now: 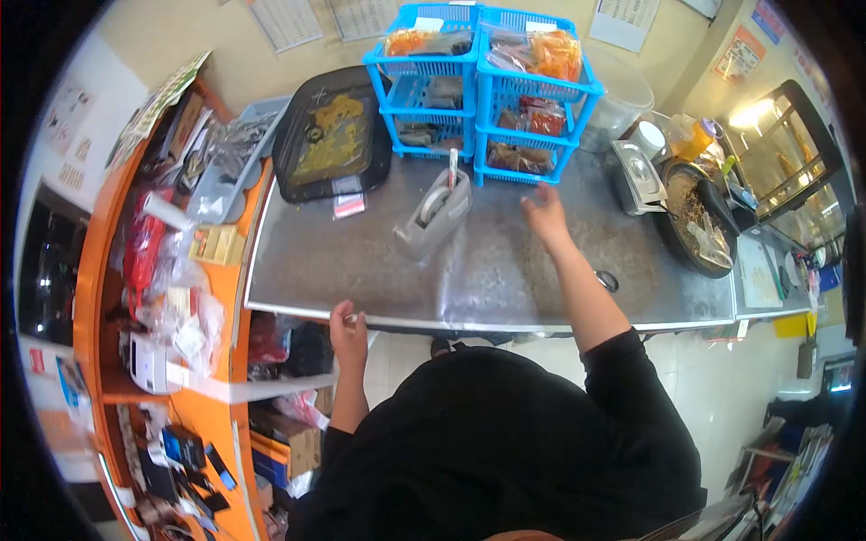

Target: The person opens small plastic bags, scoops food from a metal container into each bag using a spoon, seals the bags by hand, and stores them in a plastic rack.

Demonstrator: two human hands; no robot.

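Observation:
My right hand [547, 218] is over the metal table [505, 279], its fingers apart and nothing seen in them. It points towards the blue stacked baskets [528, 135], a little short of the lowest tier. To its left stands a grey tape dispenser [436, 216] with a roll of tape in it. My left hand [348, 329] is at the table's front edge, fingers loosely bent and thumb apart. No held object can be made out there. A dark ring-shaped thing [607, 280] lies beside my right forearm.
Bagged orange and dark goods [550, 54] fill the basket tiers. A black tray [334, 135] with yellowish food stands back left. At right are a metal container [639, 176] and a round dark pan [699, 221]. An orange shelf counter [212, 352] borders the left side.

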